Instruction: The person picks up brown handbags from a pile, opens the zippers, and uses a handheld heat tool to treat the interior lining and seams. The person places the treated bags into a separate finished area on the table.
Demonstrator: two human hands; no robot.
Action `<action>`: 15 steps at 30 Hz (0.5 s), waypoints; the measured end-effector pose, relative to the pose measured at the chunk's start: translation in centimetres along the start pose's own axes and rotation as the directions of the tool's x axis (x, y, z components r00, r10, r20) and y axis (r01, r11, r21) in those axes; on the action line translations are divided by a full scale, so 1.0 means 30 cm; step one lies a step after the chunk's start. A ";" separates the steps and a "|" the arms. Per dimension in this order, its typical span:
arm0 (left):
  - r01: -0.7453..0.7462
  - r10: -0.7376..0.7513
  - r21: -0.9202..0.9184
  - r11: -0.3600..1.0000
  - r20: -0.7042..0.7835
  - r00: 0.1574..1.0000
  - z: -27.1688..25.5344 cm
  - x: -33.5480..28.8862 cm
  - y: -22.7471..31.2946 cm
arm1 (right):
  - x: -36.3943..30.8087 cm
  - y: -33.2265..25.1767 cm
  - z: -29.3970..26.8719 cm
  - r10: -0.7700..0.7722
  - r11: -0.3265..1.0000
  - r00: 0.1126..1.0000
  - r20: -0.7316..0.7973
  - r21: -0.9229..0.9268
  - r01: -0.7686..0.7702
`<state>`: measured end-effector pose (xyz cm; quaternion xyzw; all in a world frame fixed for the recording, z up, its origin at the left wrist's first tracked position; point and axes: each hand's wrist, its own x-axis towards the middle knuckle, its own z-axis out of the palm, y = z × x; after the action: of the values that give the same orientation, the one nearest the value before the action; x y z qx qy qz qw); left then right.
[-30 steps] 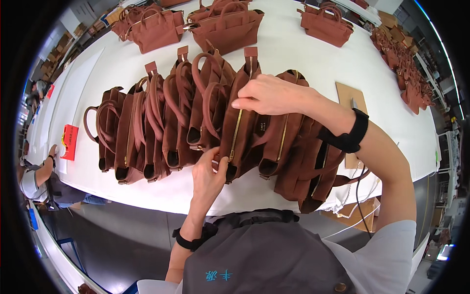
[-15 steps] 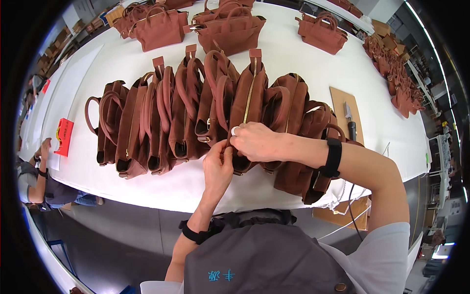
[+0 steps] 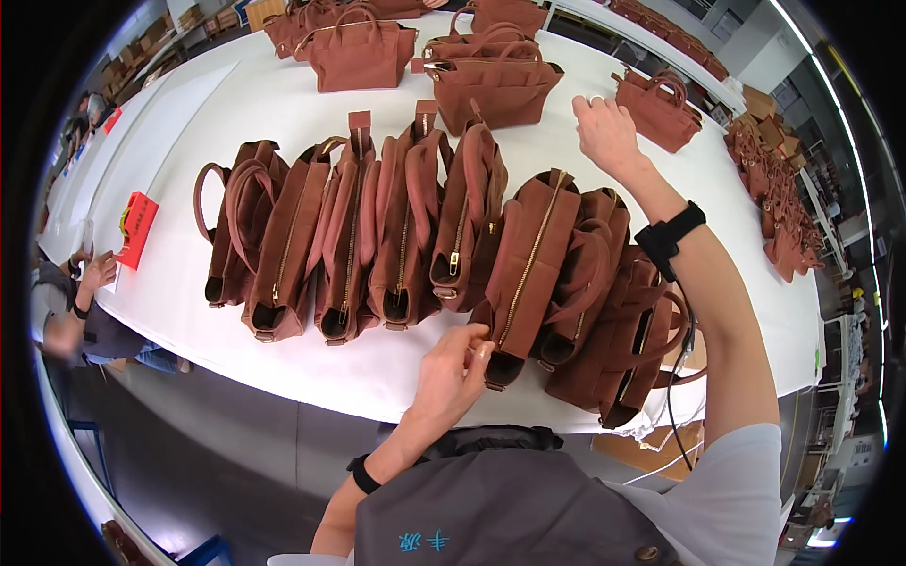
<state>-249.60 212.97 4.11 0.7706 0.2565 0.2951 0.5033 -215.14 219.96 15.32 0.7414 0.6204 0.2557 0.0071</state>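
Note:
My left hand is closed in a pinch at the near left corner of a brown handbag. A gold zipper runs along that bag's top, and it leans among the row of similar bags. My right hand is raised over the white table, away from the row, near a small brown handbag at the far right. Its fingers are curled, with a ring on one. Whatever it may hold is too small or hidden to make out. Left of the held bag stands another brown handbag with a gold zipper pull.
More brown handbags stand farther back on the white table. A red box-like object lies at the left, near a co-worker's hand. A brown handbag and a black cord are at the near right.
My right hand has left the bag and swung far out to the upper right. My left hand stays at the bag's near end. The whole view has shifted slightly.

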 end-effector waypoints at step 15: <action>0.127 -0.134 -0.051 0.991 -0.188 0.973 0.026 0.169 -0.086 | -0.063 -0.422 -0.085 -0.533 0.740 0.678 0.506 0.667 0.084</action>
<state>-245.77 216.94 2.46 0.7104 0.3479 0.3389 0.5093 -227.93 220.34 12.67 0.6211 0.7444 -0.2414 0.0430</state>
